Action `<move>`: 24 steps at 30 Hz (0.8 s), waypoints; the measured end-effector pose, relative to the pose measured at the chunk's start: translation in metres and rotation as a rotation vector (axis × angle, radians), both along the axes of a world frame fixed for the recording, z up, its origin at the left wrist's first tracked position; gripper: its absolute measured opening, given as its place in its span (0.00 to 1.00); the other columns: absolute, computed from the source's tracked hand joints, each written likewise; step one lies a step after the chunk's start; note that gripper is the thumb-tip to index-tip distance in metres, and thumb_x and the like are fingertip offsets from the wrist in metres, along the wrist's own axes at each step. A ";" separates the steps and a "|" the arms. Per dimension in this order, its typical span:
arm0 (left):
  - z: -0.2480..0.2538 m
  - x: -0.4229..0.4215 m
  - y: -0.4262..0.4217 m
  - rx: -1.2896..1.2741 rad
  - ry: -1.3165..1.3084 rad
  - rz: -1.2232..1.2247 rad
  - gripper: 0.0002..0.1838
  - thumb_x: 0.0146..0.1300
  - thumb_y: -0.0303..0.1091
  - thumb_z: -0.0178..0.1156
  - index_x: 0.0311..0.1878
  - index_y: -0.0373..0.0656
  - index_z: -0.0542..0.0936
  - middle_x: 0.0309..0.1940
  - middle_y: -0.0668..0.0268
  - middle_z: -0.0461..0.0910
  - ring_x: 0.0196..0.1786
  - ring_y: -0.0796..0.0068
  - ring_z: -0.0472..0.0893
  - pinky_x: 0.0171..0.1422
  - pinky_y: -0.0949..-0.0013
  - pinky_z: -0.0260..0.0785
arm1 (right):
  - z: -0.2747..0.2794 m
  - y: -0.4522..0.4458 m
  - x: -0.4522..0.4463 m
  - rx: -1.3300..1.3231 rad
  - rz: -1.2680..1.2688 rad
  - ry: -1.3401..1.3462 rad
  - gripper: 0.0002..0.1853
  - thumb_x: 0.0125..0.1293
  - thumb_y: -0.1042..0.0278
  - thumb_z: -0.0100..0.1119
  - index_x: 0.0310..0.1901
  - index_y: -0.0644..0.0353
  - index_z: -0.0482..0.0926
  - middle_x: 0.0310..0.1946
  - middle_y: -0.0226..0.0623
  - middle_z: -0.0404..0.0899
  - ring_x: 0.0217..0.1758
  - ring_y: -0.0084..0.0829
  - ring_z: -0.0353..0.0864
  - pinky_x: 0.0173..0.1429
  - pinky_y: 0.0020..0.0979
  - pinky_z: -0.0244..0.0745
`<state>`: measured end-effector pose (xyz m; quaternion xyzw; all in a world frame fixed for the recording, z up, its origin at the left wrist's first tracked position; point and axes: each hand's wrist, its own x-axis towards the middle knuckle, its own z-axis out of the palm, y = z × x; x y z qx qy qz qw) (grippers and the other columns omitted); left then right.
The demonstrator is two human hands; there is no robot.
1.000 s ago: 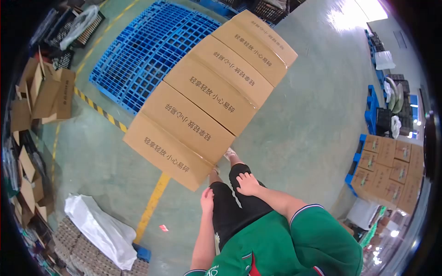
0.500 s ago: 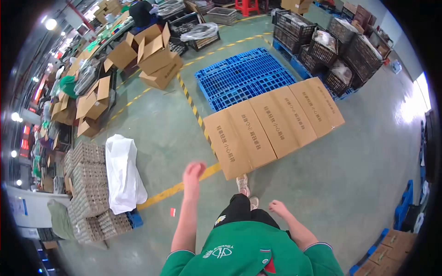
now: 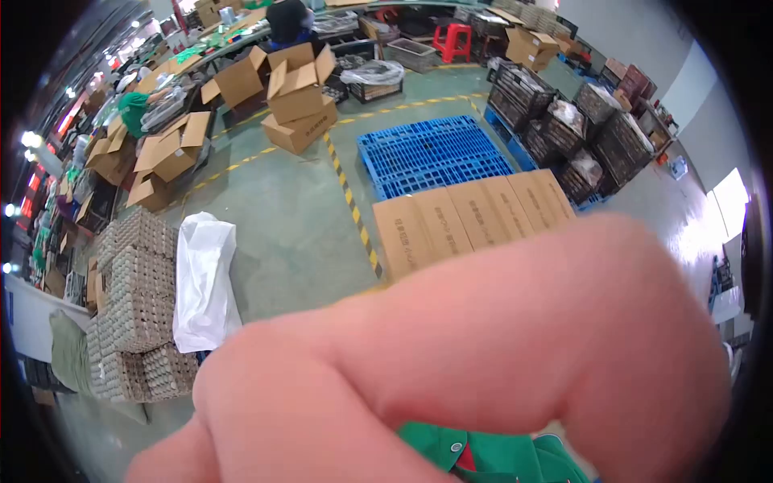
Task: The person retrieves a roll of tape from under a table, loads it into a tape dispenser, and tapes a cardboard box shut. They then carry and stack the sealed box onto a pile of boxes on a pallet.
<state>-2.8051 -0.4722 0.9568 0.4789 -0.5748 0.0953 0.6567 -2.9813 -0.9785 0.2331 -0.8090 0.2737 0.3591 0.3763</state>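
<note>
My left hand (image 3: 451, 338), coming up from the lower left, fills the lower middle of the view, very close to the camera. One finger is bent at the right; the fingertips are hidden, so a grip cannot be made out. Behind it stands a row of closed brown cardboard cartons (image 3: 415, 229) with printed lettering, partly covered by the hand. The cartons sit at the near edge of a blue plastic pallet (image 3: 435, 149). Part of my green shirt (image 3: 435, 439) shows below the finger. My right hand is out of sight.
Stacked egg trays (image 3: 141, 282) and a white sheet (image 3: 205, 278) are at the left. Open cartons (image 3: 294, 92) lie further back. Black crates (image 3: 519, 92) stand at the right. A person in green (image 3: 133, 109) is by the far-left tables. Yellow-black tape (image 3: 348, 193) marks the floor.
My left hand has risen from beside the cartons to just before the camera. My right hand has left the view. The camera has tilted up slightly, showing more background.
</note>
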 end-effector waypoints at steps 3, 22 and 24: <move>0.004 -0.028 0.045 0.028 -0.030 0.029 0.06 0.61 0.41 0.54 0.37 0.51 0.74 0.35 0.68 0.70 0.44 0.71 0.66 0.50 0.67 0.56 | -0.003 0.083 0.027 -0.027 0.300 -0.044 0.15 0.55 0.59 0.53 0.33 0.65 0.79 0.27 0.42 0.79 0.31 0.35 0.81 0.34 0.35 0.74; 0.005 -0.066 0.295 -0.070 -0.158 0.358 0.08 0.53 0.38 0.62 0.30 0.55 0.71 0.27 0.80 0.69 0.33 0.84 0.66 0.42 0.74 0.53 | 0.095 0.374 0.162 0.150 0.773 -0.270 0.18 0.54 0.52 0.56 0.34 0.61 0.80 0.33 0.47 0.81 0.35 0.43 0.80 0.39 0.38 0.73; 0.006 -0.056 0.320 -0.097 -0.194 0.420 0.09 0.52 0.38 0.62 0.29 0.55 0.70 0.26 0.81 0.69 0.32 0.86 0.65 0.41 0.75 0.53 | 0.041 0.378 0.186 0.223 0.967 -0.281 0.17 0.53 0.54 0.56 0.32 0.62 0.80 0.30 0.46 0.81 0.32 0.41 0.80 0.37 0.38 0.74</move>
